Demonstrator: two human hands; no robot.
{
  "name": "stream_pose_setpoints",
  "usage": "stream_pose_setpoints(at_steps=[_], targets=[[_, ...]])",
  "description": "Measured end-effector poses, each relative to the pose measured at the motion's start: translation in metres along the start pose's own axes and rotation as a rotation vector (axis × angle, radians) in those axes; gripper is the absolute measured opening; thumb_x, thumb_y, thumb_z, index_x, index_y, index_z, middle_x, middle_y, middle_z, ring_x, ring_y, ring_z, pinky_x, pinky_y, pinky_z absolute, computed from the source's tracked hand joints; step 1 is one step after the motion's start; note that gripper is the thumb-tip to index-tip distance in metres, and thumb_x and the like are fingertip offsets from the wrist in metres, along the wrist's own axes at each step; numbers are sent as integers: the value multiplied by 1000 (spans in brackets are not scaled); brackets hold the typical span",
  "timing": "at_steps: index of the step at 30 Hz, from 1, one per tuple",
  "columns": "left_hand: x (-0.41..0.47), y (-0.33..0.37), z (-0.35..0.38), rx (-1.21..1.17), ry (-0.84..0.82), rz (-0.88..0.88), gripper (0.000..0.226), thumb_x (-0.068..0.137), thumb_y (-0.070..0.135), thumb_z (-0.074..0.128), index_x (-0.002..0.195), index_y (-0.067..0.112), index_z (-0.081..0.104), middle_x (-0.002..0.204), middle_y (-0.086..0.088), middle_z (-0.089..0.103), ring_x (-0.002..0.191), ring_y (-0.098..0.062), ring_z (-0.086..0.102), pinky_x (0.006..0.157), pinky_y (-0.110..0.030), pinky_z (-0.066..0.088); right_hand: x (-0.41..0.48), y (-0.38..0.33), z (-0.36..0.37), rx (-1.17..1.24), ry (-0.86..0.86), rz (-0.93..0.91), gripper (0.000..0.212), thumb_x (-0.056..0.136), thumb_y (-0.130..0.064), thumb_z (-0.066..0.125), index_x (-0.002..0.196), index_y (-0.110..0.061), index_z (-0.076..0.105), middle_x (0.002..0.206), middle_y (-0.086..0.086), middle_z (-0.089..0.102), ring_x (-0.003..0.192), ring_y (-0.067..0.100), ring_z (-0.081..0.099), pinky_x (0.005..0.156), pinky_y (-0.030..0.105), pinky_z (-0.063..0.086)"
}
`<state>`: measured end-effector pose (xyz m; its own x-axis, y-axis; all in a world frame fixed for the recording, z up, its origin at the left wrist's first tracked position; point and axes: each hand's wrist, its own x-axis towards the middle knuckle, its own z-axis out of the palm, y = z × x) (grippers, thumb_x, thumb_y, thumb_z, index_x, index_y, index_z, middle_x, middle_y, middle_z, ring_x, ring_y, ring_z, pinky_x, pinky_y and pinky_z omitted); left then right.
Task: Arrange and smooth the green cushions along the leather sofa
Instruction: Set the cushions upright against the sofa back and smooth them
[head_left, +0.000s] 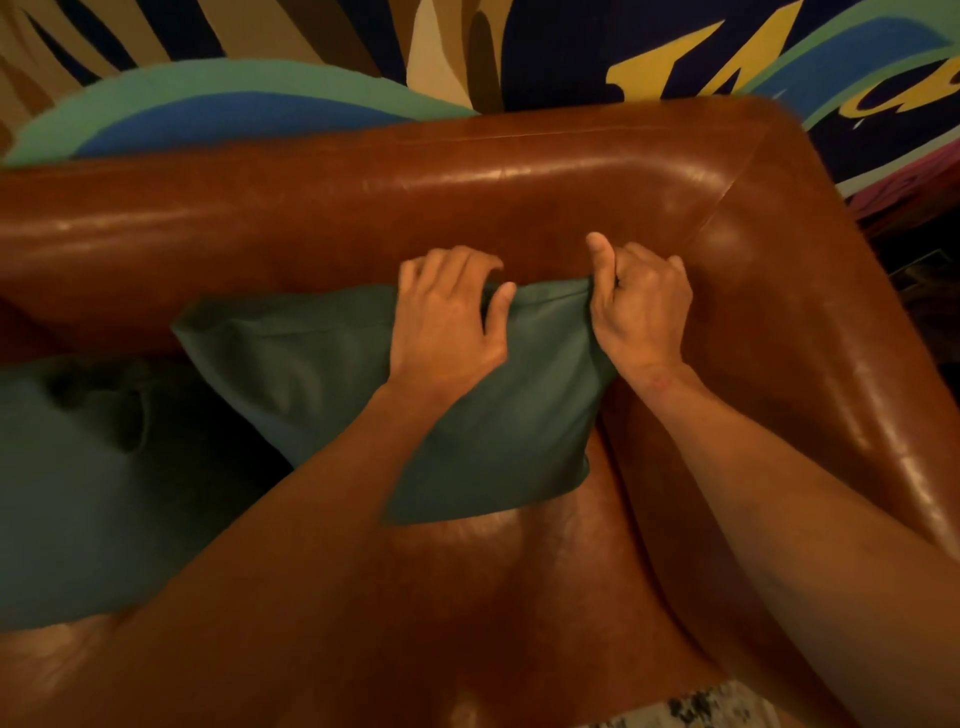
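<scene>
Leather sofa: brown, glossy, filled most of the view. Back ran left to right, armrest curved round on the right. Painted mural on the wall behind it, irrelevant to the job. Speckled patch at the bottom edge, couldn't tell what it was.

Second green cushion lay on the seat at far left, dented and creased near its top, nobody touching it. Looked unsmoothed, so my read: next in the queue.

Green cushion being worked sat at the right end of the seat, leaning against the sofa back, bottom edge on the seat, right side just beside the armrest. Front face mostly flat, slight sag along the top seam.

Left hand: hooked over the top edge, right of its middle, gripping it. Right hand: pinched the top right corner, thumb sticking up against the sofa back. Hands near each other but apart, both clamped on the same top seam.

Why that grip, as a guess: holding the top edge at two points let the filling settle downward and kept the cushion upright while the corner got pulled square into the sofa's corner.

Stage: placing and squaring the first cushion, smoothing not yet done. Risk: released before it was seated against the back, it could slump forward.
</scene>
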<state>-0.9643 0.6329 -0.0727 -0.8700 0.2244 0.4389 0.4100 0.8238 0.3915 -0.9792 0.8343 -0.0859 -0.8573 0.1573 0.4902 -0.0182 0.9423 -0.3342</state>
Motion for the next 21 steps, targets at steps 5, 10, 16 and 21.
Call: stream_pose_setpoints(at_steps=[5,10,16,21], targets=[[-6,-18,-12,64,-30,-12,15,98,25,61,93,12,67,95,-6,66,90,-32,59,80,-45,39,-3,-4,-5,-80,116,-105,51,113,-39,40,79,-8,64,83,11,62,80,33,57,75,42,33],[-2,-17,-5,106,-86,-44,21,105,23,47,97,11,63,97,-8,64,92,-33,56,82,-42,36,-1,-25,-3,-108,142,-346,42,112,-35,47,81,-11,62,81,10,61,78,33,58,74,45,38],[3,-14,-8,59,-13,-149,23,107,21,45,98,7,60,80,-13,64,74,-36,59,72,-43,41,7,-23,-2,-57,12,-260,60,111,-42,41,65,-7,60,62,12,62,56,35,59,63,42,47],[0,-19,-13,112,-1,-123,31,107,29,46,90,9,62,83,-13,64,80,-37,58,75,-47,42,7,-29,-2,-48,55,-211,55,110,-36,48,64,-7,60,62,13,62,58,36,60,66,43,46]])
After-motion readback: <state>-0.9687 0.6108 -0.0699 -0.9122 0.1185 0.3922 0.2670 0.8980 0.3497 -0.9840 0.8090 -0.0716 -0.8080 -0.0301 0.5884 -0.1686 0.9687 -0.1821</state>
